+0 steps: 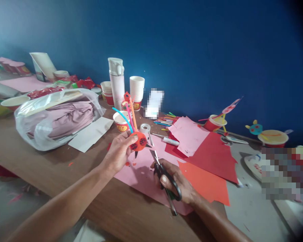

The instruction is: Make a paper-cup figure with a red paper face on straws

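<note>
My left hand (120, 151) pinches an orange paper disc (142, 141) with two dark patterned circles on it; small black pointed bits stick out at its edge. Blue, pink and orange straws (132, 116) rise right behind the disc; whether my left hand also grips them I cannot tell. In my right hand (175, 178) is a pair of black-handled scissors (155, 156), its blades pointing up beside the disc. Both hands are above a pink paper sheet (141, 183) with small orange scraps on it. A paper cup (121, 127) stands behind my left hand.
Red paper (212, 156) and orange paper (207, 183) lie to the right, near a glue stick (171, 141) and loose straws (164, 122). Tape (145, 127), a flask (116, 84) and stacked cups (136, 89) stand behind. A plastic bag (58, 117) is at left.
</note>
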